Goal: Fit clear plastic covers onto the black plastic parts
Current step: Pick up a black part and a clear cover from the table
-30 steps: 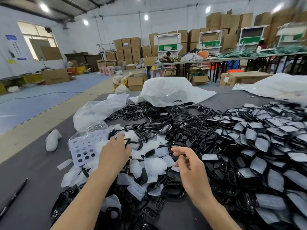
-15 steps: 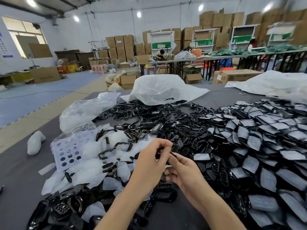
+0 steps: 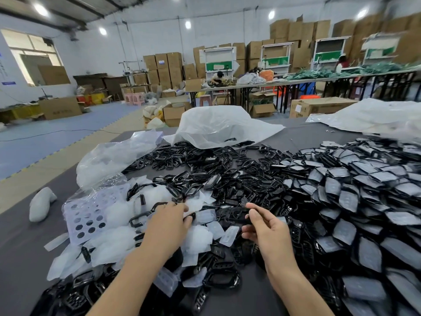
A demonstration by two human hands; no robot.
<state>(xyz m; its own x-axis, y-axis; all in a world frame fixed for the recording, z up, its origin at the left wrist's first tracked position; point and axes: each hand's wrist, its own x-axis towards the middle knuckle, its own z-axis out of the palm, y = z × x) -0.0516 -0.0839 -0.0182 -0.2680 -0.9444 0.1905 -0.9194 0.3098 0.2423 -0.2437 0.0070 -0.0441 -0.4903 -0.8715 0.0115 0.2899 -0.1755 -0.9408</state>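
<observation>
One slotted black part (image 3: 232, 214) pinched by right hand (image 3: 270, 233); left hand (image 3: 167, 229) among clear covers (image 3: 206, 216), grip unclear.

**What stayed out of your sight**

Your left hand (image 3: 168, 226) lay on the clear covers (image 3: 198, 238) with its fingertips sunk among them, so whether it pinched one could not be told. Your right hand (image 3: 268, 231) pinched a black part (image 3: 234, 215), but the thumb hid its near end. Both your forearms ran off the bottom edge. The heap of covered parts (image 3: 364, 201) was cut by the right edge and smeared there. The white bag (image 3: 218, 126) hid the far end of the loose black parts (image 3: 182, 156) on the tabletop (image 3: 22, 258). The perforated tray (image 3: 84, 215) lay partly under clear film. Labels on the boxes (image 3: 163, 65) were too small to read.
</observation>
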